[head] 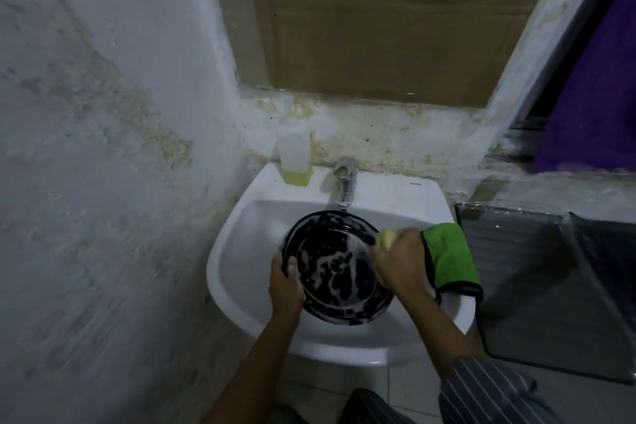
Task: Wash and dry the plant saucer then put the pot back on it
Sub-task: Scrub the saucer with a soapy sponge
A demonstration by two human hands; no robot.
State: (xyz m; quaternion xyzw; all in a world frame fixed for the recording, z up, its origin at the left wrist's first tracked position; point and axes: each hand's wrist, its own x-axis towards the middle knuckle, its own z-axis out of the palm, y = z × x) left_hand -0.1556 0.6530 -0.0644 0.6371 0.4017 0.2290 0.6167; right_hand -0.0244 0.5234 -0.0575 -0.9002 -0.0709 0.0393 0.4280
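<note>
Head view, left hand (285,282) gripping soapy saucer (339,268), right hand (399,260) scrubbing with sponge (385,238)

Saucer (339,272) in sink (395,193) (cloth (451,258) right)

A white sink (237,253) hangs in a corner of stained walls (103,148). A clear bottle (294,158) with a little yellow liquid stands on its back left corner, beside the chrome tap (342,184). Brown cardboard (385,31) fills the opening above. Purple fabric (599,86) hangs at right.
</note>
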